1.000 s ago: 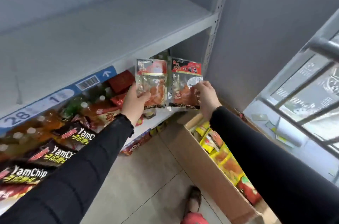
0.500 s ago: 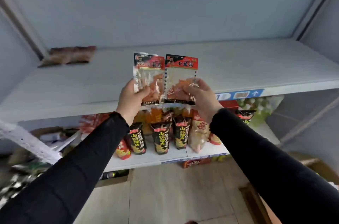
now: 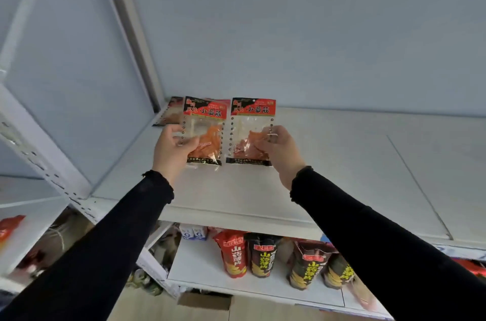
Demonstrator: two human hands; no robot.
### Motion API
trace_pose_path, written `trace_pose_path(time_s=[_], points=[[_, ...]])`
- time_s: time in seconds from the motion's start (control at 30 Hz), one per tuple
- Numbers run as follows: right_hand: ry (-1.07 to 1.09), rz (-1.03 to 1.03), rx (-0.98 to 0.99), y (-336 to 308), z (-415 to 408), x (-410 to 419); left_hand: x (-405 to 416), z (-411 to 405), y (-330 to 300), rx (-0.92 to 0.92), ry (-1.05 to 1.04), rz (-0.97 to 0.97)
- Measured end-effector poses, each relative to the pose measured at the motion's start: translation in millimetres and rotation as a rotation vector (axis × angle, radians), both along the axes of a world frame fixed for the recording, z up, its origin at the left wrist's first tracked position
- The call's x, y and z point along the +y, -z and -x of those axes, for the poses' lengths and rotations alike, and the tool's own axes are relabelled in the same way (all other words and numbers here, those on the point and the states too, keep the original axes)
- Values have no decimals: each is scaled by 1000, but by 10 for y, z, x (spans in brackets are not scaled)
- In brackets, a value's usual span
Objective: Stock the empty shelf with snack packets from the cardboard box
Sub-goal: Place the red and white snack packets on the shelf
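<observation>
Along the bottom of the frame, two black sleeves reaching up and inward; between and below them, a lower shelf (image 3: 236,286) with standing red and black snack pouches (image 3: 259,255), its right end cut off by the right sleeve and frame edge; a brown carton edge at bottom centre, only partly seen. At mid-frame, left hand (image 3: 171,151) with its grip pinched on the lower left side of the left packet (image 3: 205,131); right hand (image 3: 280,153) with its grip curled on the lower right side of the right packet (image 3: 252,130); both packets upright, side by side, just apart, held over the empty shelf (image 3: 342,176), whether touching it hard to tell. Compared with half a second ago, both packets carried further in over the shelf and toward its left rear corner, view closer and tilted upward. Behind the left packet, at the back corner, more packets (image 3: 169,113) lying flat, mostly hidden and blurred. Cardboard box out of view.
</observation>
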State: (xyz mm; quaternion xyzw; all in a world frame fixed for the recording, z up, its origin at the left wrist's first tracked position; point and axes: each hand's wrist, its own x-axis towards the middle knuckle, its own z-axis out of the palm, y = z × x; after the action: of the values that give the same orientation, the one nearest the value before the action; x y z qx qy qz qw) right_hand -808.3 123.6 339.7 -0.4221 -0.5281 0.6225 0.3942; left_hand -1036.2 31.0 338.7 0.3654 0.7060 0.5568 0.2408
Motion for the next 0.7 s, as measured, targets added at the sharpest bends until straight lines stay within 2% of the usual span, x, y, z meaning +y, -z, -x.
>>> trace_pose_path(time_s=[0.2, 0.47, 0.6, 0.7], points=[[17, -2, -63, 1, 793, 336, 268, 811, -18, 13, -104, -9], [127, -110, -257, 31, 1541, 502, 666, 1419, 84, 28, -22, 44], [193, -193, -389, 87, 1688, 466, 766, 1515, 178, 155, 30, 119], [213, -289, -592, 147, 1716, 459, 793, 1527, 228, 275, 51, 144]])
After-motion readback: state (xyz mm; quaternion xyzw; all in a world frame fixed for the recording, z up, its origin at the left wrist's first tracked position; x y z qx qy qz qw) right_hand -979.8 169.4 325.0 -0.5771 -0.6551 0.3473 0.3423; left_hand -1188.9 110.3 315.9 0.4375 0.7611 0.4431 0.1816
